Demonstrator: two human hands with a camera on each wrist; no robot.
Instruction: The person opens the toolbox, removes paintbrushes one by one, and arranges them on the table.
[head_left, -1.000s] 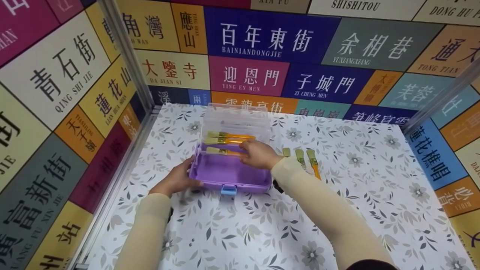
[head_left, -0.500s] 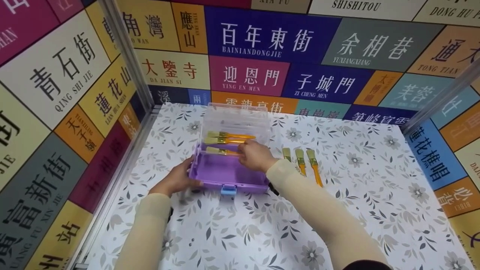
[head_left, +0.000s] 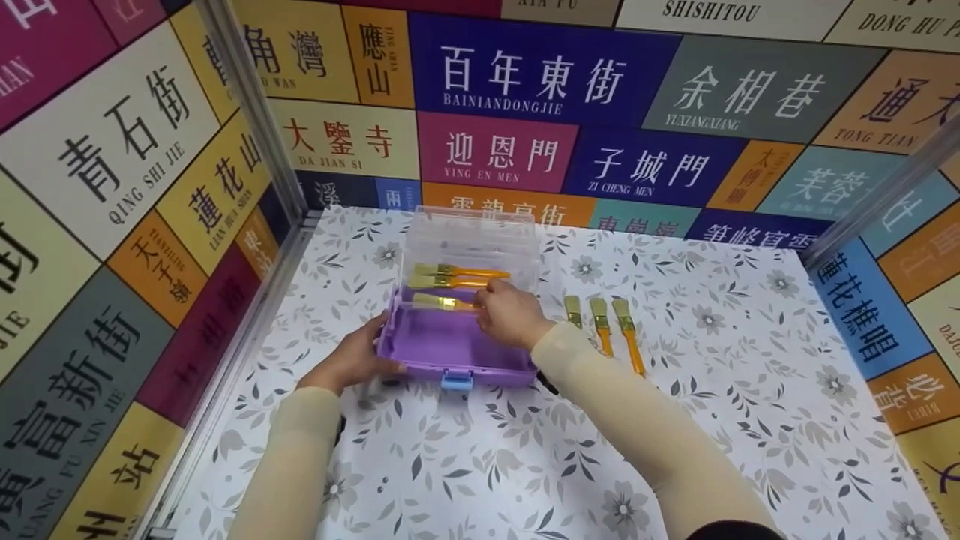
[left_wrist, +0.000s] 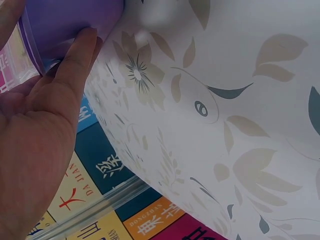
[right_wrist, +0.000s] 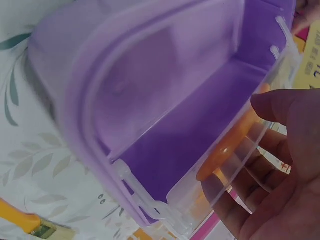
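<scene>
A purple box (head_left: 461,337) with its clear lid (head_left: 472,232) raised stands on the table. My left hand (head_left: 349,356) holds its left side, thumb near the front corner; one finger (left_wrist: 75,62) lies along the outer wall in the left wrist view. My right hand (head_left: 514,311) pinches the orange handle (right_wrist: 225,150) of a flat paintbrush (head_left: 431,301), bristles to the left. In the right wrist view a clear panel (right_wrist: 250,147) lies between that handle and several fingers. Two more paintbrushes (head_left: 454,282) lie behind, against the clear plastic, bristles left.
Three flat paintbrushes (head_left: 628,330) lie side by side on the floral table cover (head_left: 712,360) to the right of the box, bristles away from me. A blue latch (head_left: 457,380) sticks out at the box front. Sign-covered walls (head_left: 525,75) stand behind and at both sides.
My right hand has shifted slightly left with the paintbrush in its fingers. Its forearm has moved left too, uncovering more of the three paintbrushes on the table. The left hand stays put.
</scene>
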